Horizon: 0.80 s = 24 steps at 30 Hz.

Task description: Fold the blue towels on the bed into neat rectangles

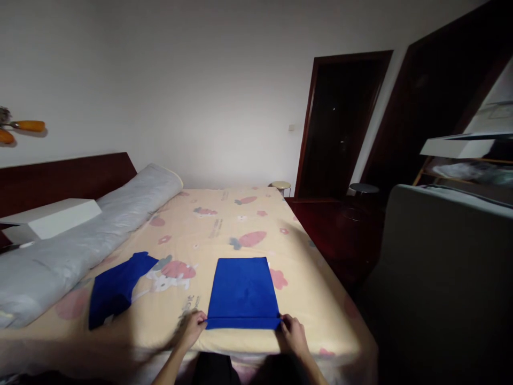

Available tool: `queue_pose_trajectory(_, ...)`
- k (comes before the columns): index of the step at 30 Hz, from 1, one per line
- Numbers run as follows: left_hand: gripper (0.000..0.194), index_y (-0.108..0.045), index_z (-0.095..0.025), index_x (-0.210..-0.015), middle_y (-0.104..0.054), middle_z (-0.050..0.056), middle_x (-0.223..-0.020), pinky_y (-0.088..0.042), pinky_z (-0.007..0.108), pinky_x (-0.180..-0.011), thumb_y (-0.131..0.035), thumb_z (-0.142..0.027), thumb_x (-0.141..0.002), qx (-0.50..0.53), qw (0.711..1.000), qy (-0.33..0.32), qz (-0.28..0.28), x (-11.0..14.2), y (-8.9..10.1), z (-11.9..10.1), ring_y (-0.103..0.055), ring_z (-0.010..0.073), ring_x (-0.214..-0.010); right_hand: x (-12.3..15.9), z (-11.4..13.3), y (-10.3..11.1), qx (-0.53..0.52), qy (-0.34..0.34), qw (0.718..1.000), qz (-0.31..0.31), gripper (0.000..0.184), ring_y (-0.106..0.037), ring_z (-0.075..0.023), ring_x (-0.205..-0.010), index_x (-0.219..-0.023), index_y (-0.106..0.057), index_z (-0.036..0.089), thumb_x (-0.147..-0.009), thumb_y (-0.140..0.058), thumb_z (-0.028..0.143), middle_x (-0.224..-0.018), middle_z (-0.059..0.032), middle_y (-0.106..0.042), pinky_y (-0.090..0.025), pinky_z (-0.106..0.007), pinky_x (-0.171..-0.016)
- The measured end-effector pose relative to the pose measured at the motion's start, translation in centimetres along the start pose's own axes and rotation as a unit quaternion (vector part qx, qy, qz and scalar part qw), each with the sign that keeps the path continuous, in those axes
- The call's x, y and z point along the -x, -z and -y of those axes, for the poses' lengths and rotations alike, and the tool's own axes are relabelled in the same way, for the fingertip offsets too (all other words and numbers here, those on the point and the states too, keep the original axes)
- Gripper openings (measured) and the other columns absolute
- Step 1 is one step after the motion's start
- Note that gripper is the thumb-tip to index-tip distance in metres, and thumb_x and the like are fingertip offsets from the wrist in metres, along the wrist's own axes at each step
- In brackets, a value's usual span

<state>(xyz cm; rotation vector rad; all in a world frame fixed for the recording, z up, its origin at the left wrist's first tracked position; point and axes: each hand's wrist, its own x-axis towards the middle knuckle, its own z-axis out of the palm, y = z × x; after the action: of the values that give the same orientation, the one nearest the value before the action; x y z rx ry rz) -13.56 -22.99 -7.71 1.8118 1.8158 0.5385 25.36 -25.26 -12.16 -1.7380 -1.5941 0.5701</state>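
A blue cloth (243,289) lies flat on the bed, spread into a near-rectangle with a narrow folded strip along its near edge. My left hand (195,326) pinches the near left corner of this cloth. At the near right corner, my right hand (293,330) grips the end of the strip between thumb and fingers. Off to the left rests a second blue cloth (116,291), crumpled into an uneven shape, and neither hand touches it.
The bed (216,235) has a cream sheet with carrot and rabbit prints. A grey roll (120,222) and a white box (60,216) lie by the headboard (72,174). Two stools (281,185) (364,188) stand near the door (340,128). A dark panel (436,278) rises at right.
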Motion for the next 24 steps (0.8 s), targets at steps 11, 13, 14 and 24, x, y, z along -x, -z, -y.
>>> queue_pose_trajectory(11,0.034,-0.062,-0.021,-0.106,-0.065,0.008,-0.113,-0.032,0.042,-0.098,-0.043,-0.010,-0.080,-0.226,0.971,0.058,-0.053,0.8,-2.0,-2.6,-0.054,0.0248,-0.116,0.3,-0.6,-1.1,0.095,0.048,0.994,-0.028,0.024,-0.063,-0.0217,-0.089,-0.089,-0.067,0.021,-0.082,-0.045,0.023,-0.090,-0.0077,-0.071,-0.042,-0.032,-0.081)
queue_pose_trajectory(13,0.041,-0.060,-0.022,-0.114,-0.061,0.010,-0.122,-0.032,0.043,-0.098,-0.041,-0.009,-0.081,-0.252,0.965,0.046,-0.057,1.1,-2.3,-2.8,-0.050,0.0261,-0.121,0.7,-0.9,-1.1,0.106,0.051,0.992,-0.045,0.024,-0.061,-0.0232,-0.091,-0.094,-0.066,0.021,-0.084,-0.045,0.026,-0.093,-0.0085,-0.070,-0.041,-0.034,-0.080)
queue_pose_trajectory(14,0.043,-0.061,-0.024,-0.116,-0.061,0.009,-0.124,-0.031,0.041,-0.098,-0.039,-0.008,-0.082,-0.262,0.963,0.028,-0.053,1.3,-2.3,-2.9,-0.048,0.0254,-0.122,0.9,-1.0,-1.2,0.112,0.054,0.991,-0.054,0.024,-0.060,-0.0237,-0.092,-0.097,-0.065,0.020,-0.085,-0.045,0.027,-0.095,-0.0089,-0.069,-0.041,-0.035,-0.080)
queue_pose_trajectory(24,0.038,-0.068,-0.026,-0.108,-0.063,0.009,-0.123,-0.032,0.044,-0.100,-0.035,-0.039,-0.094,-0.301,0.951,-0.034,-0.060,1.9,-3.0,-3.6,-0.049,0.0266,-0.122,1.2,-1.5,-2.0,0.145,0.065,0.983,-0.090,0.031,-0.060,-0.0221,-0.093,-0.091,-0.067,0.022,-0.092,-0.036,0.028,-0.093,-0.0086,-0.068,-0.041,-0.034,-0.078)
